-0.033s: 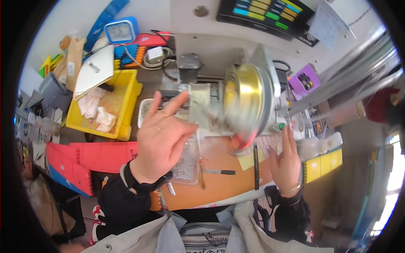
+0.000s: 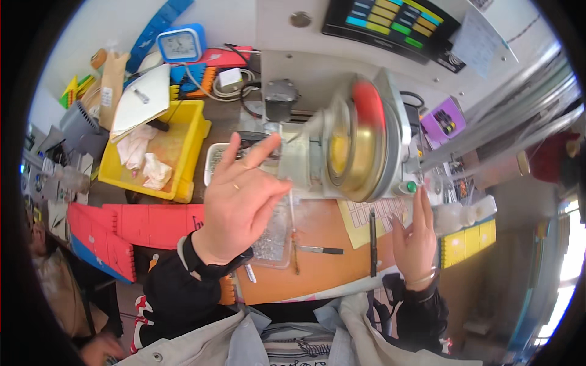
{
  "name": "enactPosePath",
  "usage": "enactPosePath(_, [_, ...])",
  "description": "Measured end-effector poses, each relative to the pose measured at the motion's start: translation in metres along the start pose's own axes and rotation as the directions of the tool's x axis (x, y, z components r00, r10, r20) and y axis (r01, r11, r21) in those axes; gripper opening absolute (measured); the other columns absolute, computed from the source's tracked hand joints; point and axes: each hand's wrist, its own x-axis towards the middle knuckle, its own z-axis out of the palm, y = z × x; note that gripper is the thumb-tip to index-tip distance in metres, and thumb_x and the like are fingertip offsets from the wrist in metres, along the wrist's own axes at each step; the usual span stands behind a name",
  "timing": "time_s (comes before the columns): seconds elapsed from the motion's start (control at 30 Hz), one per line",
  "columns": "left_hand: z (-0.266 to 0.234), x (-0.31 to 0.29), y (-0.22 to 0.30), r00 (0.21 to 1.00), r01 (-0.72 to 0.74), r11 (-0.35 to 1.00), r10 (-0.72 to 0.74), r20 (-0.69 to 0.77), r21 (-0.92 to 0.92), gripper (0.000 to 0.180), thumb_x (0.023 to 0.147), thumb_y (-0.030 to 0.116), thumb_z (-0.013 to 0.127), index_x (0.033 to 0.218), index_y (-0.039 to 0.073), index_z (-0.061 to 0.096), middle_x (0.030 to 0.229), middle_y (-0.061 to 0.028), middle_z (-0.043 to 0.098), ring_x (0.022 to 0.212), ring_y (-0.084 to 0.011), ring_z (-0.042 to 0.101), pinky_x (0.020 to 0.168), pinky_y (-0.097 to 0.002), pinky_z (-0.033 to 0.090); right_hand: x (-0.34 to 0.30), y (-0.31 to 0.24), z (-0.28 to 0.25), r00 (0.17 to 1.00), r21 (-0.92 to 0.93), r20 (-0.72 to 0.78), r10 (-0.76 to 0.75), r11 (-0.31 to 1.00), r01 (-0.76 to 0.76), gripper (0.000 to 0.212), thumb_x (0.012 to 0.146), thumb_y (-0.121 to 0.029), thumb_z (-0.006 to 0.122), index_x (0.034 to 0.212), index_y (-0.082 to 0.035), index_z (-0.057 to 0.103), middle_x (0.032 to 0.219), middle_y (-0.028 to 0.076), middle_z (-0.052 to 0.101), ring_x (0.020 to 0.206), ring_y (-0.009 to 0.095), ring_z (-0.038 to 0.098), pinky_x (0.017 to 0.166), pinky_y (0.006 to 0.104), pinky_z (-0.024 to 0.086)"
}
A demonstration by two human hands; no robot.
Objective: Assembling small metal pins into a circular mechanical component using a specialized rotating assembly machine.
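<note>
My left hand [image 2: 239, 204] hovers in front of the machine, left of its wheel. Thumb and forefinger are pinched together while the other fingers stick up; anything between the tips is too small to make out. On the right, my right hand [image 2: 416, 247] has its fingers stretched upward and the thumb apart, holding nothing. It is nearest a small green-capped bottle [image 2: 406, 187] and a printed yellow sheet [image 2: 360, 226]. Between and beyond the hands stands the round gold-coloured wheel [image 2: 360, 146], blurred, with a red patch near its top. A clear tray of small pieces [image 2: 268, 247] lies beside my left wrist.
A yellow bin [image 2: 198, 131] with white cloths stands at the left, behind red panels [image 2: 152, 224]. A marker pen [image 2: 323, 250] and a black pen [image 2: 373, 244] lie on the brown board [image 2: 329, 274]. Another person's hand [image 2: 101, 349] shows at the lower left.
The wheel has turned: its red patch has gone from the bottom to the top. My hands hold nearly the same pose, and the whole view has shifted slightly.
</note>
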Motion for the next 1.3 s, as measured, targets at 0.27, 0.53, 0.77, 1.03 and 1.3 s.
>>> enactPosePath(0.27, [-0.001,-0.001,0.002,1.000,-0.004,0.998,0.004,-0.002,-0.069,0.014,0.078,-0.003,0.071,0.086,0.008,0.070,0.076,-0.0073,0.066,0.125,-0.0349,0.061,0.116,-0.0577,0.028,-0.035,-0.014,0.003,0.996,0.236,-0.082,0.037,0.972,-0.017,0.067,0.085,0.004,0.064,0.149,0.000,0.043,0.152,0.024,0.043,0.068,0.011,0.060,0.053,0.0230,0.047])
enactPosePath(0.53, [0.002,0.001,-0.001,1.000,-0.018,0.999,0.017,-0.010,-0.052,0.015,0.074,-0.002,0.072,0.086,0.008,0.071,0.078,-0.0063,0.067,0.122,-0.0342,0.064,0.116,-0.0576,0.030,-0.048,-0.006,0.031,0.985,0.514,-0.103,0.137,0.856,-0.065,0.058,0.085,0.011,0.062,0.141,0.002,0.051,0.148,0.019,0.048,0.061,0.003,0.049,0.057,0.0171,0.041])
enactPosePath(0.77, [0.002,0.001,0.000,1.000,-0.019,0.999,0.019,-0.012,-0.029,0.017,0.074,-0.001,0.072,0.086,0.011,0.069,0.080,-0.0038,0.067,0.122,-0.0285,0.064,0.116,-0.0539,0.032,-0.052,-0.004,0.036,0.981,0.500,-0.150,0.121,0.866,-0.030,0.051,0.085,0.012,0.062,0.135,0.002,0.057,0.143,0.018,0.052,0.061,0.002,0.049,0.056,0.0176,0.040])
enactPosePath(1.03, [0.003,0.001,0.001,1.000,-0.005,0.999,0.004,-0.011,-0.036,0.017,0.076,-0.001,0.071,0.086,0.012,0.069,0.078,-0.0027,0.066,0.122,-0.0288,0.064,0.117,-0.0528,0.030,-0.052,-0.006,0.035,0.984,0.490,-0.145,0.104,0.871,-0.020,0.049,0.085,0.013,0.061,0.132,0.002,0.059,0.140,0.018,0.055,0.056,0.002,0.046,0.057,0.0175,0.039])
enactPosePath(1.3, [0.002,0.001,0.000,1.000,-0.006,0.999,0.006,-0.001,-0.053,0.013,0.079,0.000,0.072,0.087,0.009,0.070,0.080,-0.0040,0.068,0.121,-0.0349,0.064,0.117,-0.0569,0.028,-0.049,-0.010,0.033,0.984,0.435,-0.157,0.080,0.900,-0.004,0.048,0.084,0.012,0.062,0.131,0.001,0.060,0.138,0.018,0.056,0.056,0.003,0.044,0.058,0.0186,0.039])
